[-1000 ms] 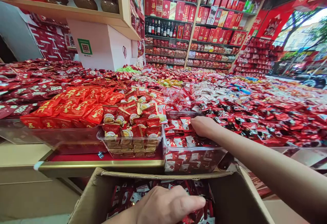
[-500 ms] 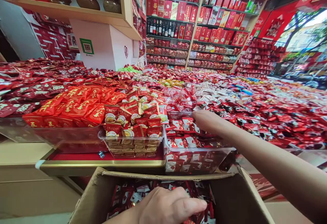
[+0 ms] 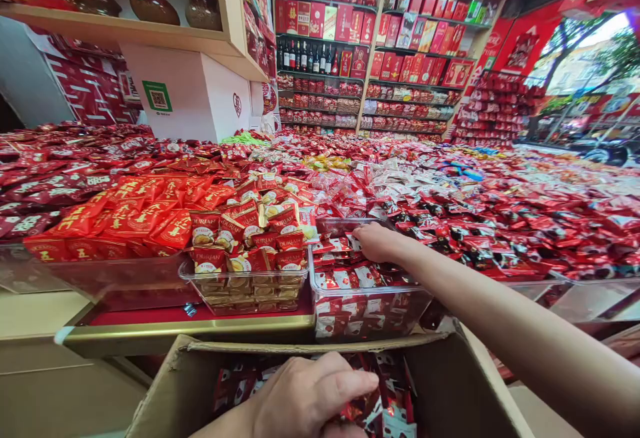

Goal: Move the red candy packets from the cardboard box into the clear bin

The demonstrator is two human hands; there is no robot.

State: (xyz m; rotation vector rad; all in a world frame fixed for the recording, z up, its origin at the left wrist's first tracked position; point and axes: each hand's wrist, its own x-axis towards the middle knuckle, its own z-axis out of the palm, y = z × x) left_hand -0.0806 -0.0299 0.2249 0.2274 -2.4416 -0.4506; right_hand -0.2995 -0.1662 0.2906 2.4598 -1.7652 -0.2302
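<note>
My left hand (image 3: 320, 388) is inside the cardboard box (image 3: 465, 385), curled over small red-and-white candy packets (image 3: 397, 401); its fingertips are partly hidden, so what they grip is unclear. My right hand (image 3: 375, 241) reaches into the clear plastic bin (image 3: 373, 311) on the display, its fingers touching the upper packets near the back of the bin. Those packets are red and white like the ones in the box. Whether the right fingers hold one cannot be made out. The box stands just below the bin, against the display's front edge.
Left of the bin is a clear tub (image 3: 245, 285) of durian candies, then a bin of bright red packets (image 3: 145, 218). A gold-edged counter (image 3: 190, 335) runs in front. Heaped candies spread behind and right. A wooden shelf (image 3: 165, 35) overhangs at upper left.
My right hand has shifted left and slightly down, over the packets in the bin. My left hand has moved a little left and up in the box. The view has shifted slightly.
</note>
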